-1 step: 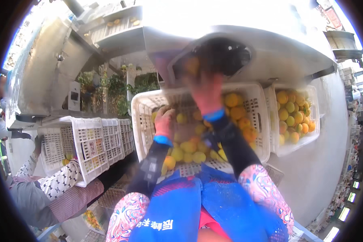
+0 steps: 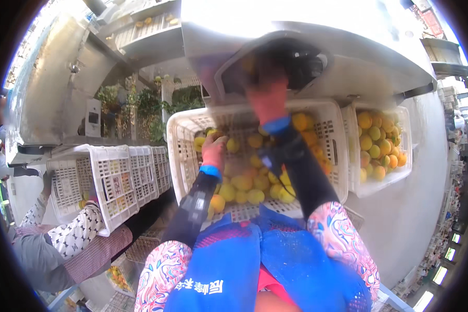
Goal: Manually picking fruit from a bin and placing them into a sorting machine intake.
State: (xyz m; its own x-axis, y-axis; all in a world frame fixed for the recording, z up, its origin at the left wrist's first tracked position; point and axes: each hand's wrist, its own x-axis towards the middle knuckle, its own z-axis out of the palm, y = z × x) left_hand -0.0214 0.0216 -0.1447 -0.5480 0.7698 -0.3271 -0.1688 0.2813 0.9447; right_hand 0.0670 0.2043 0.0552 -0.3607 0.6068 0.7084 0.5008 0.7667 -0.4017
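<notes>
A white plastic crate point(image 2: 177, 171) stands before me with many yellow-orange fruits point(image 2: 242, 182), which look like peaches or apricots, in its bottom. My left hand point(image 2: 213, 152) is down inside its left part, fingers curled among the fruits at the far wall; what they close on is partly hidden. Past the crate's far rim, my right hand point(image 2: 268, 96) reaches into the dark opening point(image 2: 304, 70) of a pale metal machine point(image 2: 359, 67). Motion blur and shadow hide its fingers, and an orange patch shows faintly beside them.
A second white crate point(image 2: 354, 179) of the same fruits stands to the right. More white crates point(image 2: 120, 190) stand at left, where another person's patterned sleeve point(image 2: 80, 229) reaches in. Green leafy plants point(image 2: 135, 112) show beyond them, and a tray point(image 2: 151, 31) with a few fruits lies farther back.
The view has shifted slightly. My right hand stays at the dark opening, still blurred, and my left hand stays among the fruits with its fingers curled.
</notes>
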